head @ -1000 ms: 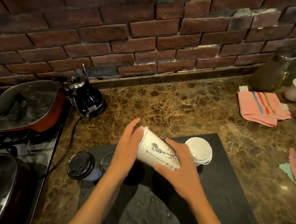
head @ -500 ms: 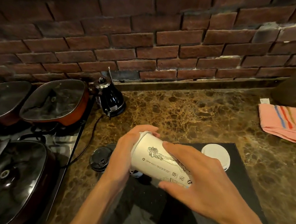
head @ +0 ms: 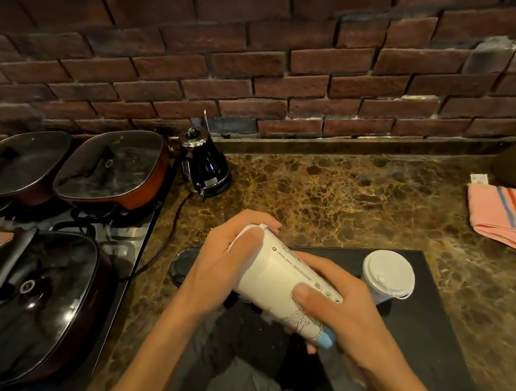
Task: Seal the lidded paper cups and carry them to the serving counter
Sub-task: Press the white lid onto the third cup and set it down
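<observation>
Both hands grip cup (head: 276,277) (tilted), lid end left

- Single head-worn view, looking forward and steeply down, close over the brown marbled stone counter (head: 361,200).
- It faces the red brick wall (head: 263,68) along the counter's far edge.

I see a matt paper cup (head: 276,280) with printed linework, and a smooth plastic lid (head: 388,272) on another. The bench (head: 361,200) is polished veined stone, the mat (head: 426,340) dull black, the kettle (head: 207,166) glossy, the towel (head: 506,218) soft cloth, the wall (head: 263,68) rough brick.
</observation>
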The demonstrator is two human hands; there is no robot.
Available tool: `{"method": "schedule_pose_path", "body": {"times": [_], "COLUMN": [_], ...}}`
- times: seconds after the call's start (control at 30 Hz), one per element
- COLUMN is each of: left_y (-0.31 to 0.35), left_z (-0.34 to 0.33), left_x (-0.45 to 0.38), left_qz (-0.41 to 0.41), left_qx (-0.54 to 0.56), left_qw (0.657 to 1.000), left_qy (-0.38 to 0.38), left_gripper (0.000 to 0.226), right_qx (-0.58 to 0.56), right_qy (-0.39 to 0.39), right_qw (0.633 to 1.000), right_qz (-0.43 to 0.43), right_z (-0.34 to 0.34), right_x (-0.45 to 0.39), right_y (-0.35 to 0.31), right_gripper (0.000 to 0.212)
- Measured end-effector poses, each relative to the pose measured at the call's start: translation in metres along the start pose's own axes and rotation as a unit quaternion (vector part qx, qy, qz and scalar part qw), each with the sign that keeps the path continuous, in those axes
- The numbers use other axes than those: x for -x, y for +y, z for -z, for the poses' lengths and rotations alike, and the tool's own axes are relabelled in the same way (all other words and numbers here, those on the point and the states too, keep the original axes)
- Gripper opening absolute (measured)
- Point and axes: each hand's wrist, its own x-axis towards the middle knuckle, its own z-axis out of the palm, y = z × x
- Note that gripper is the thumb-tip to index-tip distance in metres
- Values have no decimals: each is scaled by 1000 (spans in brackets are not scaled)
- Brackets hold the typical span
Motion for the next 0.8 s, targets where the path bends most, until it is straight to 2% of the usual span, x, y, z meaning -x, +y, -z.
{"method": "schedule_pose_path", "body": {"times": [0.1, 0.17, 0.33, 0.4, 0.47, 0.53, 0.6, 0.7, 0.8], "left_y": [0, -2, -5, -3, 0, 1, 2, 4, 5], "left_z": [3, 3, -1, -2, -2, -1, 1, 4, 7], "left_x": [-2, -3, -9, -10, -10, -9, -6, 0, 1], "left_qz": [40, 50, 92, 97, 89, 77, 61, 39, 28], "left_qx": [16, 27, 67, 76, 70, 52, 38, 32, 35], "left_qw": [999, 998, 991, 989, 991, 993, 995, 997, 998], "left_qy": [5, 37, 75, 77, 73, 66, 63, 64, 49], "left_gripper": [38, 37, 30, 28, 27, 27, 27, 36, 41], "right_qx": [34, 136, 385, 435, 451, 438, 383, 284, 219], "right_qy": [43, 58, -8, -15, -9, -7, 0, -11, -34], "right_qw": [998, 986, 904, 878, 869, 878, 908, 950, 969], "right_qz": [15, 79, 186, 199, 204, 192, 167, 130, 106], "right_z": [1, 3, 9, 11, 12, 11, 10, 7, 6], "right_x": [-3, -4, -8, -10, -11, -10, -9, -12, -15], "right_y": [3, 3, -8, -13, -16, -17, -15, -13, -13], "right_gripper": [62, 63, 71, 74, 76, 79, 79, 74, 66]}}
